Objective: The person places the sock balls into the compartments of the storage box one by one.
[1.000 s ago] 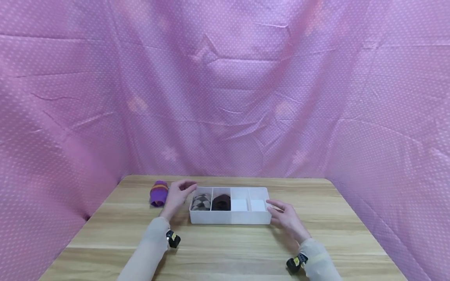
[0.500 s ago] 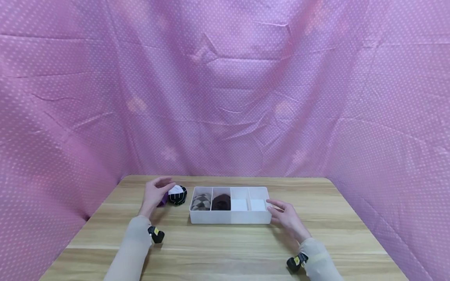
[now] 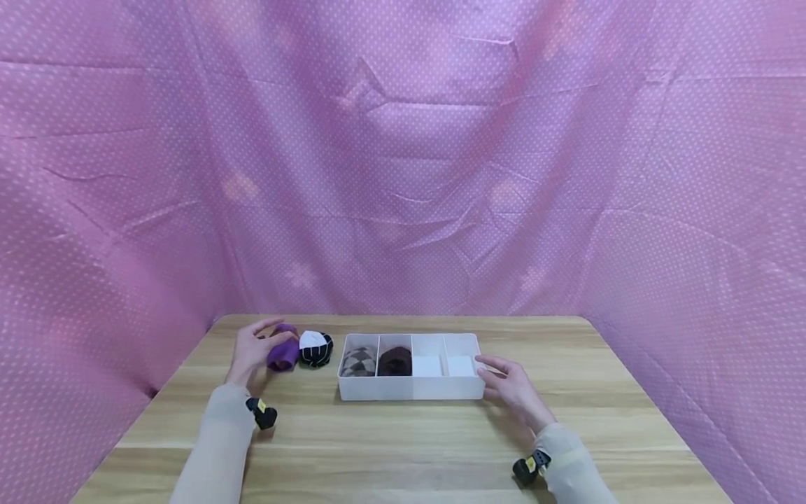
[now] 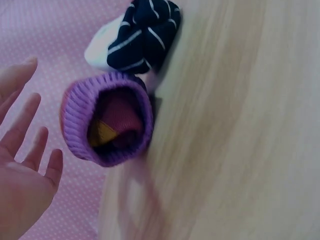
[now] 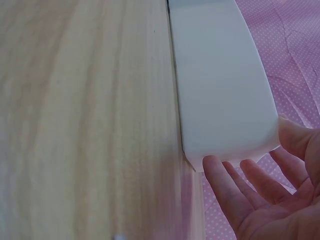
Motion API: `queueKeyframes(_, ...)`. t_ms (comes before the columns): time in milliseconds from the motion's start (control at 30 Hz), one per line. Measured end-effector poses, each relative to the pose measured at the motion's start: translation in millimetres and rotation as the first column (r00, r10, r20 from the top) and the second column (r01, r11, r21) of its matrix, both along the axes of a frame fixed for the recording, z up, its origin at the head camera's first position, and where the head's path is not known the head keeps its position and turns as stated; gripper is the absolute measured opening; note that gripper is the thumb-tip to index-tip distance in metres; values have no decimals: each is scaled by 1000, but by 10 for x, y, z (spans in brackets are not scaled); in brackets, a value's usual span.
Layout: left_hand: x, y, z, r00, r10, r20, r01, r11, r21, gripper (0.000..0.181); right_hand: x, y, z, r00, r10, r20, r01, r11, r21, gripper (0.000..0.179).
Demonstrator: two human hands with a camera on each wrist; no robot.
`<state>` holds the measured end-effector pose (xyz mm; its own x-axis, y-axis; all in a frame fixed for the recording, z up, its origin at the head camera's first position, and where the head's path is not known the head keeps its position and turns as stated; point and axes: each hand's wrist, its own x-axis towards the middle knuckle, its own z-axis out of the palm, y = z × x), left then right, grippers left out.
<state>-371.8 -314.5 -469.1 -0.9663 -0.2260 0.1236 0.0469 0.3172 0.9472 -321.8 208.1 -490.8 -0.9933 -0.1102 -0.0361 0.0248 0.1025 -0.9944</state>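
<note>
My left hand [image 3: 252, 350], fingers spread and relaxed, is beside a rolled purple sock [image 3: 283, 357] at the table's left. In the left wrist view, the ribbed cuff of the purple sock [image 4: 82, 117] faces the camera, showing red and yellow inside; a gap separates it from the fingers. A rolled black-and-white sock [image 3: 317, 353] lies right against its right side. Loosely extended fingers of my right hand [image 3: 515, 388] touch the right end of a white divided box [image 3: 411, 389]. Its two left compartments hold a checked sock [image 3: 359, 364] and a dark brown sock [image 3: 395, 362].
The wooden table [image 3: 378, 448] carries the box near its middle, with the two loose socks to the left. Pink dotted cloth [image 3: 403, 175] hangs behind the table and along both sides. A small black camera sits on each wrist.
My left hand has moved left from the box's left end, past the black-and-white sock, to the purple sock. The black-and-white sock, hidden at first, now shows. My right hand stays at the box.
</note>
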Motion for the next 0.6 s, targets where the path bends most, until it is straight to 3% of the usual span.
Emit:
queueKeyframes(167,-48,-36,18,998,-47,37,49,998,-34,65,-4,2,20,1000,5,-9,-5,1000,0,43)
queueKeyframes(500,-100,-53,-17,994,-63,84,72,991,-112,69,21,21,0,1000,4,-15,-4,1000,9,42)
queueKeyframes(600,-94,-37,-36,994,-79,72,88,987,-132,70,30,19,-2,1000,4,-21,-4,1000,15,42)
